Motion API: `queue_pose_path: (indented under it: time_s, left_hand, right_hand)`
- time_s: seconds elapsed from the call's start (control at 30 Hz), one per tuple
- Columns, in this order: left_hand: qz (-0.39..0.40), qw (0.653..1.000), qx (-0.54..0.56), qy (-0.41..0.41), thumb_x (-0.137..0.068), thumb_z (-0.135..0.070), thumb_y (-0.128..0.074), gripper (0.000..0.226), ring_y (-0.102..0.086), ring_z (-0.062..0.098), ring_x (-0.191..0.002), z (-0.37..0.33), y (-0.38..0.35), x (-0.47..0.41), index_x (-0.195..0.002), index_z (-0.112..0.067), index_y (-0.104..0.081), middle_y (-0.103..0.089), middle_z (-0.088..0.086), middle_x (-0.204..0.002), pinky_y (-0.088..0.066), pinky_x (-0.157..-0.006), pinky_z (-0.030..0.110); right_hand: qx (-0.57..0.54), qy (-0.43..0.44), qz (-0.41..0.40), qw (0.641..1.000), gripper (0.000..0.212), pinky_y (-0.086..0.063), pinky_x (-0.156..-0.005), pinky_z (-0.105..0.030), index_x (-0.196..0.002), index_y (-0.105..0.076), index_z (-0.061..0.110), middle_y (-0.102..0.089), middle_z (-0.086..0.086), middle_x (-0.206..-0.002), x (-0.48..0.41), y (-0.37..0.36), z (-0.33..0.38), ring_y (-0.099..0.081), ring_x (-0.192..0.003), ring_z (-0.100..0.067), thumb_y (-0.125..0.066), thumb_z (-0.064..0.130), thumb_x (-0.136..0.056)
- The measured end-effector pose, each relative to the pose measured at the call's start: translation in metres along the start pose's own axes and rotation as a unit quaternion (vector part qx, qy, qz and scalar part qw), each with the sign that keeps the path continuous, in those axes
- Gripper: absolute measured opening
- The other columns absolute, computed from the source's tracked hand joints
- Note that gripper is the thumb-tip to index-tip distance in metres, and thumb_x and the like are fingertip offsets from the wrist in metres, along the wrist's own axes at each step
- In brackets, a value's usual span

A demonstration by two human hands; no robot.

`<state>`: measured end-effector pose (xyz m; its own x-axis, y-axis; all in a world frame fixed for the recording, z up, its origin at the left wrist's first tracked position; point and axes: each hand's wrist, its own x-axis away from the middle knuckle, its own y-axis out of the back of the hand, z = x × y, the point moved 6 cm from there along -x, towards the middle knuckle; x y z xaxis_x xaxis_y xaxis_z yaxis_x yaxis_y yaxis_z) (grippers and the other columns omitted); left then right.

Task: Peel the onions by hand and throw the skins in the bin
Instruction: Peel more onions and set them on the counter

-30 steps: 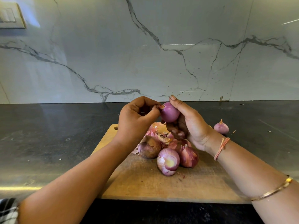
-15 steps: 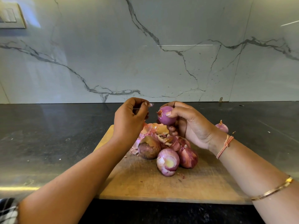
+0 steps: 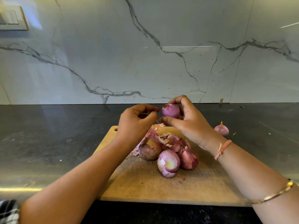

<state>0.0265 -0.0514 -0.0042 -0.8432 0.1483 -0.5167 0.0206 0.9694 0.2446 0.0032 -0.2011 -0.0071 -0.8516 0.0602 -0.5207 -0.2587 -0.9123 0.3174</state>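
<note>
Right hand (image 3: pixel 191 120) up at the centre of the frame, fingers and thumb curled round a peeled onion (image 3: pixel 171 111), smooth and purple with a reddish scrap at its top, held clear above the cutting board (image 3: pixel 145 188). Left hand (image 3: pixel 135 120) just to the left of it, close but not touching the onion, fingers curled, thumb meeting forefinger. There may be a sliver of skin pinched there, but it is too small to tell. Below the hands, at the middle of the board, the heap: a brown-skinned onion (image 3: pixel 149 150) on the left, a half-peeled onion (image 3: pixel 168 165) in front showing a pale yellow patch, and a red-skinned onion (image 3: pixel 188 159) touching it on the right. Behind them, loose skins (image 3: pixel 163 136) are piled up against the onions, with small flakes scattered on the wood. Off the board, right of centre, a lone onion (image 3: pixel 221 129) sits on the dark counter (image 3: pixel 48 135), tip up. A pink thread band (image 3: pixel 222 148) circles the right wrist, and lower right a gold bangle (image 3: pixel 275 194). Behind it all is the veined marble wall (image 3: pixel 161 62), with a switch plate (image 3: pixel 11 20) at upper left.
</note>
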Motion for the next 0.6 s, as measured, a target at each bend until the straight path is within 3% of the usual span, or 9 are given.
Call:
queue_pose_path:
  time_s: [0.13, 0.33, 0.5, 0.6]
  left_hand:
    - [0.004, 0.999, 0.051, -0.015, -0.085, -0.013, -0.068, 0.016, -0.069, 0.004, -0.072, -0.005, -0.003, 0.003, -0.081, -0.028, -0.072, -0.073, -0.008, -0.075, -0.057, -0.073, 0.024]
    - [-0.006, 0.996, 0.094, 0.001, -0.085, -0.011, -0.067, 0.011, -0.068, 0.006, -0.071, -0.001, -0.006, 0.004, -0.083, -0.019, -0.074, -0.074, -0.003, -0.076, -0.055, -0.068, 0.020]
    - [-0.034, 0.988, 0.140, 0.046, -0.084, -0.007, -0.067, 0.019, -0.061, 0.000, -0.061, 0.003, -0.010, 0.004, -0.070, -0.018, -0.071, -0.068, -0.009, -0.062, -0.049, -0.059, 0.016]
    - [-0.047, 0.982, 0.171, 0.065, -0.081, 0.000, -0.064, 0.025, -0.057, -0.001, -0.054, 0.003, -0.012, 0.005, -0.062, -0.016, -0.065, -0.064, -0.010, -0.054, -0.044, -0.053, 0.014]
  right_hand:
    - [0.071, 0.039, -0.001, 0.997, 0.043, -0.056, -0.073, -0.031, -0.105, -0.046, 0.018, -0.065, -0.004, -0.095, 0.003, -0.002, 0.007, -0.066, -0.083, -0.017, -0.078, 0.022, -0.077]
    - [0.154, 0.092, -0.008, 0.984, 0.045, -0.047, -0.057, -0.016, -0.098, -0.040, 0.016, -0.060, 0.002, -0.086, 0.008, -0.004, 0.018, -0.060, -0.072, -0.010, -0.079, 0.022, -0.078]
    - [0.211, 0.112, -0.021, 0.971, 0.044, -0.044, -0.053, -0.027, -0.094, -0.036, 0.015, -0.056, 0.005, -0.078, 0.009, -0.009, 0.022, -0.058, -0.067, -0.013, -0.076, 0.026, -0.080]
    - [0.224, 0.121, -0.025, 0.967, 0.043, -0.036, -0.050, -0.025, -0.091, -0.035, 0.016, -0.052, 0.007, -0.071, 0.009, -0.010, 0.024, -0.052, -0.060, -0.011, -0.075, 0.025, -0.080]
